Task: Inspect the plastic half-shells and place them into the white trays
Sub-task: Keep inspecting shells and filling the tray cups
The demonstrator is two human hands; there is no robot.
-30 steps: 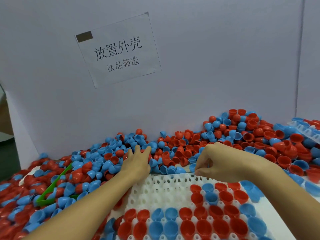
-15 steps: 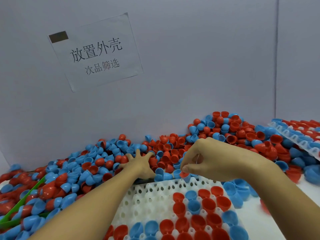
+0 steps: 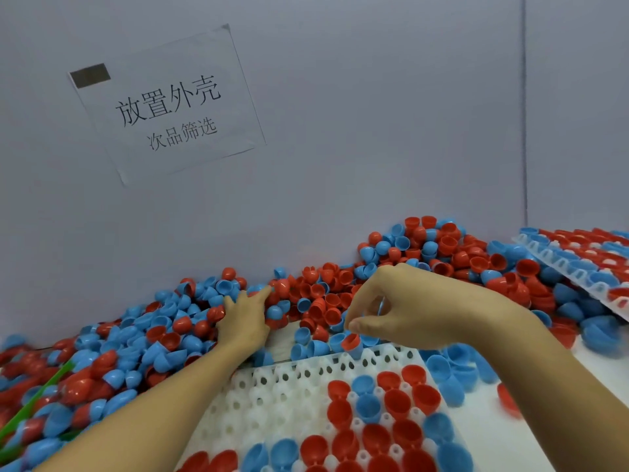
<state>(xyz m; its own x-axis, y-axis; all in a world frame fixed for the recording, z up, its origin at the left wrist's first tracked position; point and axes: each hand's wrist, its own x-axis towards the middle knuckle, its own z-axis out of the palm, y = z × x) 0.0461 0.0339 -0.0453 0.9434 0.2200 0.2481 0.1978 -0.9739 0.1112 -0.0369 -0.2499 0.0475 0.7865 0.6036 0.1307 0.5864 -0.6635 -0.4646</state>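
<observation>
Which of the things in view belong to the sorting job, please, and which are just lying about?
Part of the job:
- pile of shells
- near tray, partly filled
- far tray, filled
- left hand, in the pile
- right hand, fingers curled above a red shell

Lying about:
- green strip
- paper sign

A paper sign (image 3: 166, 103) printed with Chinese characters is taped askew to the grey-white back wall (image 3: 374, 131) — a green plastic strip (image 3: 37, 396) is seen at lower left.
</observation>
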